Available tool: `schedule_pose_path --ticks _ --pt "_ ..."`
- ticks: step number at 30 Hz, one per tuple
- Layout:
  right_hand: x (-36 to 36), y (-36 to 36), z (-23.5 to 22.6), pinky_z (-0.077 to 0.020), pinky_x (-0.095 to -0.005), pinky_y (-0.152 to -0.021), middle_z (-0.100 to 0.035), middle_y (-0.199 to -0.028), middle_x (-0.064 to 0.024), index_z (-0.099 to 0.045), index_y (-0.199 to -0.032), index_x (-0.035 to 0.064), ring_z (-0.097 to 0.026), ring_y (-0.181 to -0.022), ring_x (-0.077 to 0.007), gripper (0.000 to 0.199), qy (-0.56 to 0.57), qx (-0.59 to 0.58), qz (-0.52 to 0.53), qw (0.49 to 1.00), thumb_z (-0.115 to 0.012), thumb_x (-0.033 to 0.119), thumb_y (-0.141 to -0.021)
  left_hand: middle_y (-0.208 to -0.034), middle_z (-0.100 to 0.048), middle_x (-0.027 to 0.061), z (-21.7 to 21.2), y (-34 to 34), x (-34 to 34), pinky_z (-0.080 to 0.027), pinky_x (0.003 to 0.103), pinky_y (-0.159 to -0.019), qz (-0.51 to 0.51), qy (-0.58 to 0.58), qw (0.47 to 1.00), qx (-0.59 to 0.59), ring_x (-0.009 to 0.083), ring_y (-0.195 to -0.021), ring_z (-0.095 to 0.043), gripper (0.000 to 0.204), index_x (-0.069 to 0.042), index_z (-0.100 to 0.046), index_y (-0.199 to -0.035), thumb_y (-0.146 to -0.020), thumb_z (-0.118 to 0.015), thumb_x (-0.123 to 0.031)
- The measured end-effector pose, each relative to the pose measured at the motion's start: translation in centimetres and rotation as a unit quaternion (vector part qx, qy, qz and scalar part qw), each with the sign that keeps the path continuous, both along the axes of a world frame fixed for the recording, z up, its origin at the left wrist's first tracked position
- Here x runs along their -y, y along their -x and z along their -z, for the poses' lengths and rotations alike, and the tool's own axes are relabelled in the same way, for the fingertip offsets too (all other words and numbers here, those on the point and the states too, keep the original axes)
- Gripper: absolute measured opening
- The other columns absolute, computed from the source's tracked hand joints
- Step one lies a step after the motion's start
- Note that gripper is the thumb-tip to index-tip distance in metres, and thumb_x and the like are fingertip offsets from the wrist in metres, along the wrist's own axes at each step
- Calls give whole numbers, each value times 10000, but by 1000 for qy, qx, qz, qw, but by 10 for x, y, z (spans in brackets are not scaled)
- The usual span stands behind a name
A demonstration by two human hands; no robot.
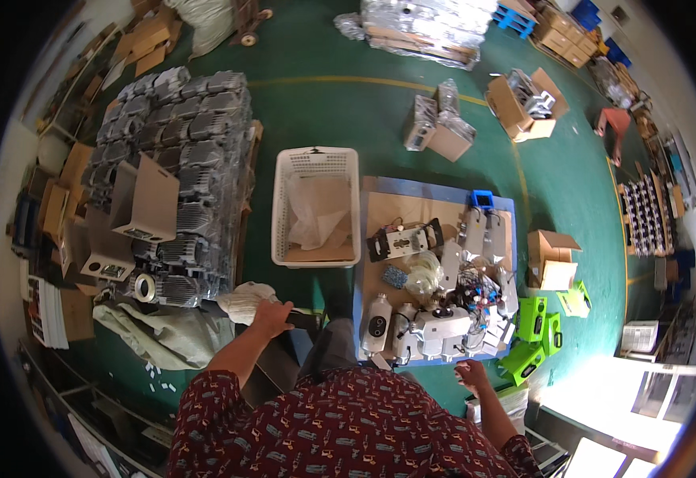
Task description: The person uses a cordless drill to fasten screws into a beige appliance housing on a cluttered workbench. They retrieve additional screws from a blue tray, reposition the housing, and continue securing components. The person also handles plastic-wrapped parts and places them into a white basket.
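Off-white, crumpled, cloth-like bundle (239, 303) lay at the near left, just by the left hand (269, 319), well apart from the right hand (470, 375); whether either gripped anything I could not tell, so gentle, full-palm handling seemed wise.

The left forearm (241, 356), bare below a short sleeve, slants up and rightward, well left of the platform's (435, 190) left edge. The left hand (271, 320) shows its back, its fingers bent and pointing toward that edge; their grip cannot be made out. The right forearm (494, 413), also bare, angles up and leftward to the right hand (470, 377), which sits lower, just off the near edge toward the right corner, its fingers curled; what lies inside them is unclear. Both elbows are bent, the arms apart on either side of the torso (340, 430).
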State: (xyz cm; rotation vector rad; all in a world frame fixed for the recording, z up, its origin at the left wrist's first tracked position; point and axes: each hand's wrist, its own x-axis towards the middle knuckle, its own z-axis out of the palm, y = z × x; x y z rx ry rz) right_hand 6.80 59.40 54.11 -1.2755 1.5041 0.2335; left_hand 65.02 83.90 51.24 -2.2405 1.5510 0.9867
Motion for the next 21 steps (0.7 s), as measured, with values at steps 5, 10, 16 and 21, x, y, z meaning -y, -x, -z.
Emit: schedule_pose_path --ticks 5,10,16,21 --pt "65 -52 -24 -570 -303 -634 -719 -926 -74 -677 -1161 1 -697 -798 -162 260 16 -15 -30 999 -683 150 -948 -963 -705 120 4 -5 -3 -469 539 -832 -25 50 998 8 363 -988 -691 547 -134 -552 -1130 -759 -865 -387" --pt "96 -76 -46 -598 -351 -681 -723 -1029 -103 -644 -1185 -6 -707 -885 -206 290 44 30 22 998 -652 168 -953 -892 -724 107 18 -36 -14 -478 498 -779 -75 33 996 47 365 -916 -710 520 -150 -573 -1075 -733 -879 -394" --pt "88 -61 -33 -582 -345 -698 -720 -995 -91 -666 -1141 4 -701 -860 -195 268 19 -47 3 999 -675 167 -929 -979 -731 116 25 -66 -27 -457 506 -857 -121 23 990 61 341 -1001 -698 539 -126 -608 -1089 -728 -875 -423" --pt "125 -66 39 -546 -318 -582 -696 -842 -53 -691 -995 29 -670 -720 -154 156 -58 -9 -40 997 -704 170 -928 -1019 -716 143 33 -79 -29 -387 563 -918 -173 12 984 45 374 -1069 -656 483 -109 -625 -1073 -737 -865 -359"
